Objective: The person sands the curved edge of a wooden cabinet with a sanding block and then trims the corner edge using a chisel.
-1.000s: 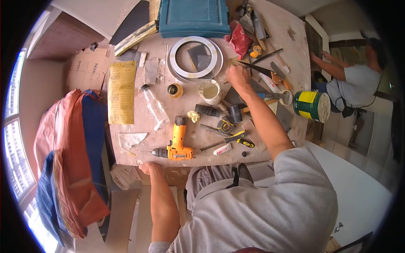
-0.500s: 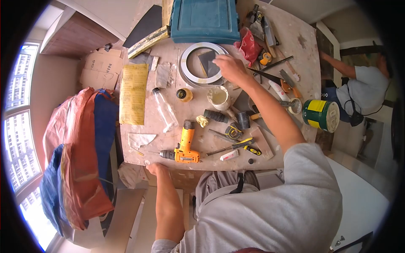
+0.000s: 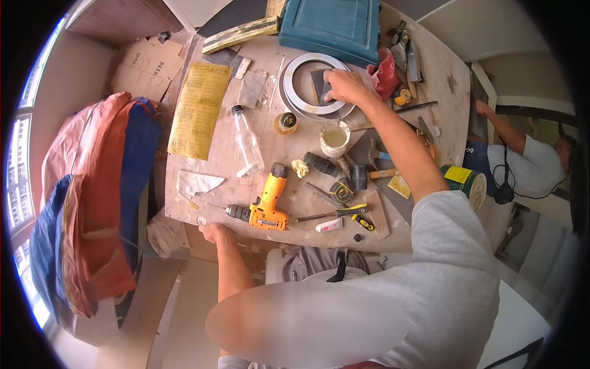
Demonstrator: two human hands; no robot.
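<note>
My right hand [image 3: 347, 87] reaches over a flat white ring [image 3: 291, 84]. Its thumb and fingers are apart and touch a dark square sheet [image 3: 318, 83], like sandpaper, lying inside the ring. My left hand [image 3: 215, 232] is curled at the front edge of the worktable [image 3: 184, 213], its lower fingers out of sight. Beside it lies a yellow cordless drill [image 3: 269, 200], its bit pointing left. A pot of pale paste [image 3: 334, 135] stands below the ring, near a small jar [image 3: 285, 123] with a dark lid.
A clear bottle [image 3: 247, 144], a yellow NUGEN sandpaper sheet [image 3: 200, 111], a tape measure [image 3: 342, 191] and a screwdriver [image 3: 319, 216] lie about. A teal case [image 3: 332, 27] stands at the back. Tarpaulins [image 3: 92, 203] are heaped left. At right are a green can [image 3: 465, 183] and another person [image 3: 522, 157].
My right hand has moved left from the ring's right side onto the dark sheet. My left hand stays at the table edge. The view has shifted and turned slightly.
</note>
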